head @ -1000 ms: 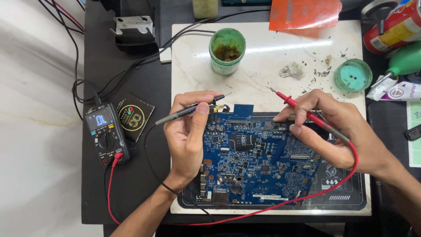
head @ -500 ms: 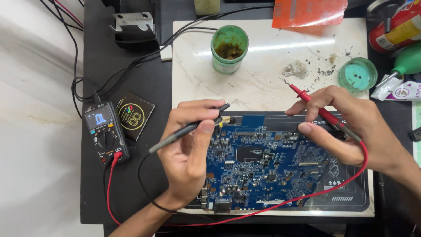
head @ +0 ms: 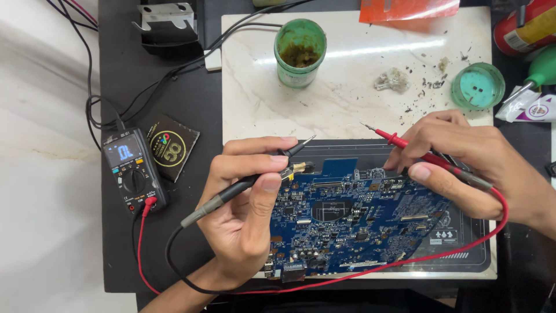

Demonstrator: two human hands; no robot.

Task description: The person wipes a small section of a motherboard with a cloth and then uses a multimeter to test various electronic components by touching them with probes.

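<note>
A blue circuit board point(head: 353, 220) lies on a dark mat point(head: 463, 255) over a white marble slab point(head: 347, 87). My left hand point(head: 246, 208) grips a black meter probe point(head: 243, 184) like a pen, its tip lifted just past the board's upper left edge. My right hand point(head: 469, 165) grips the red probe point(head: 399, 140), whose tip points up-left above the mat, off the board. A red lead point(head: 405, 264) curves along the board's front edge. Both leads run to a small black multimeter point(head: 132, 174) at the left.
A green jar of flux point(head: 299, 52) and its green lid point(head: 478, 87) sit on the slab with scattered debris. A dark square card point(head: 171, 146) lies beside the meter. A metal stand point(head: 168, 26), cables, a red can point(head: 527, 26) and an orange sheet point(head: 405, 8) line the back.
Both probes have lifted off the board. The red probe tip swung up and left, the black probe tilted with its tip raised. The view has moved closer and shifted down.
</note>
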